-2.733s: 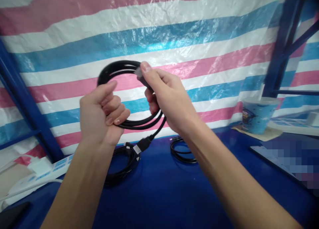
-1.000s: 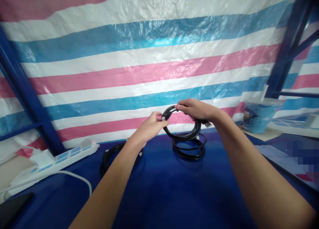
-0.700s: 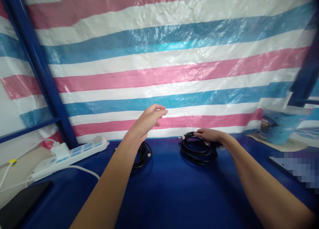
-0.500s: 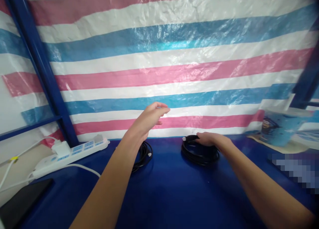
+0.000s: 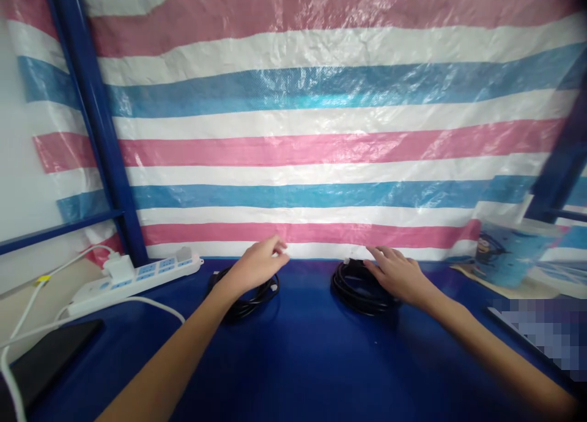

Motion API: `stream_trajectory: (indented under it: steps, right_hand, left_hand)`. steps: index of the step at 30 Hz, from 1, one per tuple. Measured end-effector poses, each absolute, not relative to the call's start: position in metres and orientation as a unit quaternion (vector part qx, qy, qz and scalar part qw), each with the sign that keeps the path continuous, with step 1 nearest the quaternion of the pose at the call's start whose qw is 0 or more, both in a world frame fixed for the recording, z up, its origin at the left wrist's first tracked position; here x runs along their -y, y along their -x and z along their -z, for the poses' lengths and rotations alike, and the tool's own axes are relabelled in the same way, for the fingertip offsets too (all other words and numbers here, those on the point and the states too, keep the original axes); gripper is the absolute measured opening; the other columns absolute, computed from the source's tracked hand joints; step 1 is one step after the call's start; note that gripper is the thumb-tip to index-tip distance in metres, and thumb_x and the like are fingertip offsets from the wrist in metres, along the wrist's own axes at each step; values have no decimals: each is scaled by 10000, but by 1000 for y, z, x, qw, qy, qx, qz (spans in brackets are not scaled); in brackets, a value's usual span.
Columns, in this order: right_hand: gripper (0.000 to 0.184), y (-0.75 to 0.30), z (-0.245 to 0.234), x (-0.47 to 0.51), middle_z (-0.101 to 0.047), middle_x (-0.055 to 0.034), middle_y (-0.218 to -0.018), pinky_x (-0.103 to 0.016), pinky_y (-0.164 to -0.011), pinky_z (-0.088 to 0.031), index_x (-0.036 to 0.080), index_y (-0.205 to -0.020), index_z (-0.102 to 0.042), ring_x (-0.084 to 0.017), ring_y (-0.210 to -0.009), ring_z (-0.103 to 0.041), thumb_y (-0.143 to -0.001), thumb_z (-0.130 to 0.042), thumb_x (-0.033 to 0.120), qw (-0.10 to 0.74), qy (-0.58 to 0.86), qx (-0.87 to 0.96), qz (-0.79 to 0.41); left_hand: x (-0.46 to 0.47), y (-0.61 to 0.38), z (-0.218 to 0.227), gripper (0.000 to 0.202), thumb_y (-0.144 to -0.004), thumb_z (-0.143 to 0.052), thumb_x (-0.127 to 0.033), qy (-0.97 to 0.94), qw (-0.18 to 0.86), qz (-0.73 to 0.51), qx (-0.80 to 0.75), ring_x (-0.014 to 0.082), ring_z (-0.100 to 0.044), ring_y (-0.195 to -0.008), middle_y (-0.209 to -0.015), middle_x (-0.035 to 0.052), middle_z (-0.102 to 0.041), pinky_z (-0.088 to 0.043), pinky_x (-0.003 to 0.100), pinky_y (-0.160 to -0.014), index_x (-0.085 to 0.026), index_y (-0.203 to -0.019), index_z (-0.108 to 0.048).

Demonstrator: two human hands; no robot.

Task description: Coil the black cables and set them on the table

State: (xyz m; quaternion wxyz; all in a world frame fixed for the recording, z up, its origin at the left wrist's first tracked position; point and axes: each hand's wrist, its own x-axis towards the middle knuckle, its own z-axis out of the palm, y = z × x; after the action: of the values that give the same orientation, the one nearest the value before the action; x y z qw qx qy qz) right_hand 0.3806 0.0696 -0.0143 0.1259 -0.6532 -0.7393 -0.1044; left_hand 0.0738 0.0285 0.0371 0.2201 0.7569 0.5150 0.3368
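Hands both empty: the right hand lies open and flat on the right coil of black cable, and the left hand hovers loose-fingered just above the left coil. The 2 coils sit apart on the blue desk.

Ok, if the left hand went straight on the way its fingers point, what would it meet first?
Probably the striped tarp at the back. The left hand is above the left cable coil, fingers aimed forward and slightly right, past the coil. Depth is unclear, so I can't tell the gap.
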Motion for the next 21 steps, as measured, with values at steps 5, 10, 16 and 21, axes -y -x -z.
stream_trajectory:
  steps: [5,10,16,21]
  right_hand:
    - [375,-343,24,-19,-491,-117,-1327,-421,-1040,-348,203,-1246,-530,-247,-1253,-429,-962,-328,343,187,523,821,132]
    - [325,-297,43,14,-531,-130,-1271,-467,-1023,-371,187,-1207,-562,-269,-1273,-413,-955,-367,252,194,327,923,54]
    - [307,-293,50,17,-542,-130,-1215,-458,-1006,-389,183,-1137,-588,-245,-1193,-481,-963,-348,259,221,356,907,-43]
    - [270,-296,51,16,-563,-111,-1178,-429,-966,-431,199,-1089,-599,-223,-1106,-540,-942,-377,240,222,371,900,-60]
  left_hand:
    - [-2,-14,11,338,-775,-556,-454,-789,172,-232,-542,273,-598,-986,-1055,65,-679,-409,388,-885,-231,-1007,-659]
    - [14,4,17,245,-820,-524,-378,-810,111,-212,-535,253,-623,-947,-989,34,-711,-398,342,-860,-257,-945,-697]
    - [17,2,3,279,-888,-423,-398,-757,46,-333,-560,211,-618,-783,-821,21,-688,-383,295,-716,-229,-872,-644]
    - [33,9,-11,243,-873,-445,-422,-652,24,-499,-570,156,-479,-567,-594,-30,-516,-334,272,-567,-215,-798,-549]
